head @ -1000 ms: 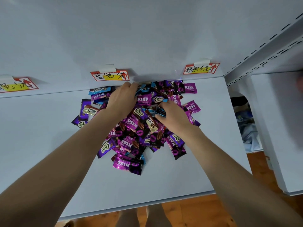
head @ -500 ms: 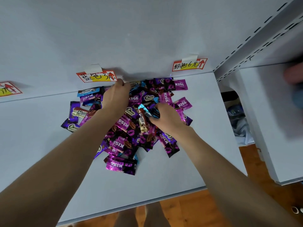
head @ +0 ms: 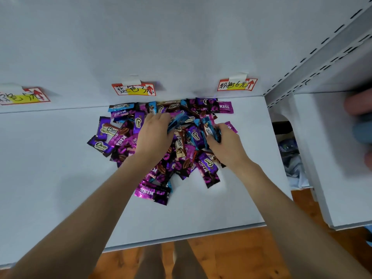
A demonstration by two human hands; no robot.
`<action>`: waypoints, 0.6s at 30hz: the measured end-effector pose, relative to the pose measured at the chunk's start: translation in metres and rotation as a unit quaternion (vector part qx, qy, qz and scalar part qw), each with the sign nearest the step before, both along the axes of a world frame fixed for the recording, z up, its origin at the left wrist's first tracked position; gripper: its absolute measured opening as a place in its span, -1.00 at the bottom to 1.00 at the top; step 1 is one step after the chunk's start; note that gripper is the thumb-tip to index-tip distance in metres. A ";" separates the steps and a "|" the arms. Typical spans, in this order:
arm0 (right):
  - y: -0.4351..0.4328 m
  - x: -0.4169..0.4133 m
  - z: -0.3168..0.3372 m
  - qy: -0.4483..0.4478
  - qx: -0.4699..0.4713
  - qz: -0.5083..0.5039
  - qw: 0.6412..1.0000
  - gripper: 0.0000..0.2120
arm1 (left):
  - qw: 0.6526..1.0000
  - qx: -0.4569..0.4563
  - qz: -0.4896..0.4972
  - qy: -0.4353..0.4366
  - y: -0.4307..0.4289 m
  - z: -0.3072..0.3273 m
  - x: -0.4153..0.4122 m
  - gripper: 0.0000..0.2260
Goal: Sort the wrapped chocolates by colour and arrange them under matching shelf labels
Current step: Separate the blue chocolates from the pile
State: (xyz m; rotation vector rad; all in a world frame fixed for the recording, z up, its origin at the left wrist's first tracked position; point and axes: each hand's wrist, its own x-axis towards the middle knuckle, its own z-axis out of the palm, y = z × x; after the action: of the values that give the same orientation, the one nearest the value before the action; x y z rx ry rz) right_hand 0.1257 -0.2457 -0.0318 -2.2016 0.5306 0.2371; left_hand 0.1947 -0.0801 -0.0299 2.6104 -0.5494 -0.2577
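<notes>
A heap of wrapped chocolates (head: 182,166), mostly purple and pink with a few blue and brown ones, lies on the pale shelf (head: 50,178) against its back wall. My left hand (head: 154,133) is on top of the heap and its fingers close on a blue chocolate (head: 177,122). My right hand (head: 225,146) grips a small bunch of blue chocolates (head: 209,129) lifted slightly off the pile. Three labels are taped to the back wall: a left label (head: 24,96), a middle label (head: 133,90) and a right label (head: 236,84).
A grey slotted upright (head: 314,57) bounds the shelf on the right, with a second shelf (head: 330,158) beyond it. A blurred shape (head: 360,119) is at the right edge. Wooden floor (head: 231,254) and my legs show below the shelf's front edge.
My right hand has raised its blue chocolates a little higher and to the right. My left hand has pulled back from the wall onto a blue wrapper. The camera view shifted slightly.
</notes>
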 end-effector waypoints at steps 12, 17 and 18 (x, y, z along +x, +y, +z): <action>0.101 0.004 0.028 -0.083 -0.038 0.178 0.980 -0.68 | 0.979 -0.038 0.182 0.080 0.146 0.050 -0.094 -0.82; 0.199 0.024 0.045 -0.123 -0.048 0.264 0.955 -0.75 | 0.963 -0.002 0.260 0.069 0.235 0.066 -0.126 -0.84; 0.223 0.027 0.047 -0.127 -0.051 0.276 0.951 -0.79 | 0.959 0.000 0.274 0.068 0.254 0.067 -0.131 -0.83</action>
State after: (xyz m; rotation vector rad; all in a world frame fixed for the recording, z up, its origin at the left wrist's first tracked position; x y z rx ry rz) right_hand 0.1532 -0.0228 0.0150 -2.3962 -0.2310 0.2153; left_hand 0.0638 0.1741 0.0372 2.5976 0.2266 -0.2492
